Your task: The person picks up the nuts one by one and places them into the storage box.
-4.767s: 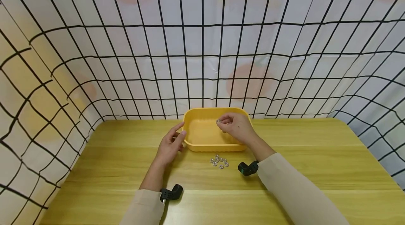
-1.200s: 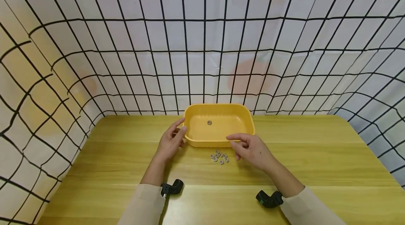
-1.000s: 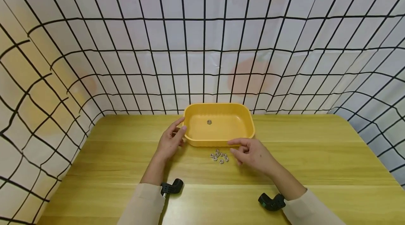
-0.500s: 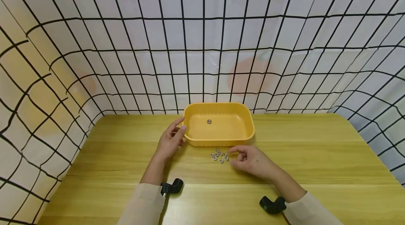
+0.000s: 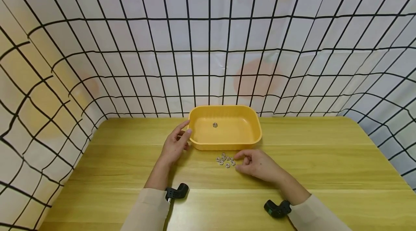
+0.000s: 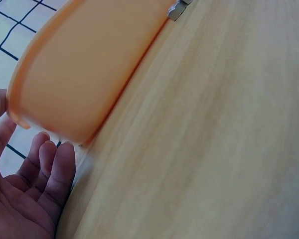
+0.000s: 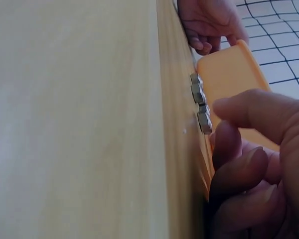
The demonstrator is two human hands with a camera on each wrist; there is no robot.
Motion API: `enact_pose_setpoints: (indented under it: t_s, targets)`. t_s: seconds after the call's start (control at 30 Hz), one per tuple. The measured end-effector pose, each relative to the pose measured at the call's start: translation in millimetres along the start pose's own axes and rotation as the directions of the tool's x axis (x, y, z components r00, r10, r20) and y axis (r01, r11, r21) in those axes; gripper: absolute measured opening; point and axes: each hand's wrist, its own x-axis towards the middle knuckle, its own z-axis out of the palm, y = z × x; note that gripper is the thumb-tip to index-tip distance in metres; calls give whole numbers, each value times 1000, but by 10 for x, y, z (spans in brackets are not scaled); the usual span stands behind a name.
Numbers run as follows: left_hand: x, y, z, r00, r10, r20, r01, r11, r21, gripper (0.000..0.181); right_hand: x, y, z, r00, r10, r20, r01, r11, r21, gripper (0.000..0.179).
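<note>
A yellow plastic tray (image 5: 224,146) stands on the table with one metal hex nut (image 5: 215,125) inside it. Several more hex nuts (image 5: 227,165) lie in a loose group in front of its near wall. My left hand (image 5: 173,148) is at the tray's left end, thumb and index fingertips at the rim; its other fingers (image 6: 62,169) are loosely bent below. My right hand (image 5: 258,164) is just right of the group, thumb and index apart and pointing at the nearest nuts. In the right wrist view its remaining fingers (image 7: 241,174) are curled, with nothing seen between them.
The wood-grain table (image 5: 130,173) extends around the tray on both sides and in front. A white sheet with a black grid net (image 5: 208,43) rises behind and at the sides. Black wrist cameras (image 5: 177,192) are worn on both wrists.
The nut held by my right hand over the tray earlier now lies inside it. My right hand has drawn back toward the group of nuts. My left hand stays at the rim.
</note>
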Motion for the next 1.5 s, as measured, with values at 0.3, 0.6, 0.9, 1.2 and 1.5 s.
enact_pose_setpoints:
  t_s: [0.3, 0.6, 0.9, 1.2, 1.5]
  targets:
    - [7, 4, -18, 1000, -11, -4, 11, 1000, 6, 46, 71, -40, 91, 996, -33, -78, 25, 994, -108, 12]
    - [-1, 6, -23, 1000, -15, -2, 15, 1000, 6, 47, 89, -43, 139, 994, -37, -106, 21, 989, -145, 10]
    - [-7, 13, -5, 1000, -17, 0, 17, 1000, 5, 48, 75, -16, 131, 994, -39, -103, 29, 995, -97, 8]
    - [-12, 7, 4, 1000, -17, 4, 17, 1000, 0, 48, 48, -21, 112, 995, -49, -91, 44, 997, -59, 8]
    - [-14, 2, 11, 1000, -7, 7, 7, 1000, -13, 48, 10, -90, 74, 995, -50, -88, 48, 999, -24, 11]
